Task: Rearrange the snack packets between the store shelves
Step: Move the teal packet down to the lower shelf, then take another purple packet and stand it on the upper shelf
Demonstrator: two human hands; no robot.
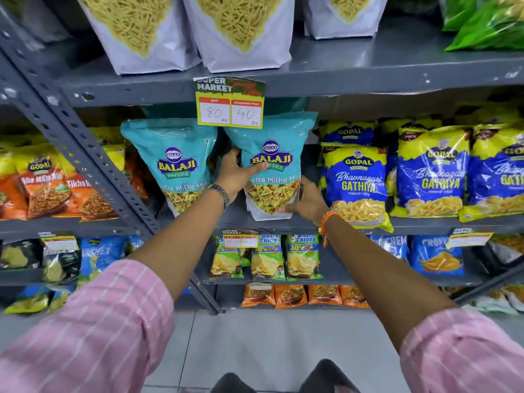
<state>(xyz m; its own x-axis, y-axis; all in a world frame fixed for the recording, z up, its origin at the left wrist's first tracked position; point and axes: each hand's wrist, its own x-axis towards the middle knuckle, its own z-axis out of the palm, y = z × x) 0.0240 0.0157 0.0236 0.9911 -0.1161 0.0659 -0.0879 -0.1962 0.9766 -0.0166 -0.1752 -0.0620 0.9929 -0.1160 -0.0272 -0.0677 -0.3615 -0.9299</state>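
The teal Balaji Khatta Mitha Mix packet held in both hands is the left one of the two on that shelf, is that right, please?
Not quite: in the head view, the left hand and right hand grip the right-hand teal Balaji packet; the left-hand teal packet stands untouched.

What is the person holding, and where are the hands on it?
A teal Balaji packet, the right one of two. The left hand grips its left edge; the right hand holds its lower right corner.

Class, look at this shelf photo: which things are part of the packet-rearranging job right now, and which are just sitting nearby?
In the job:
- left hand and right hand, both gripping
- right teal Balaji packet
- middle shelf

Just nearby:
- left teal Balaji packet
- blue Gopal Gathiya packets
- price tag
- chips packets below
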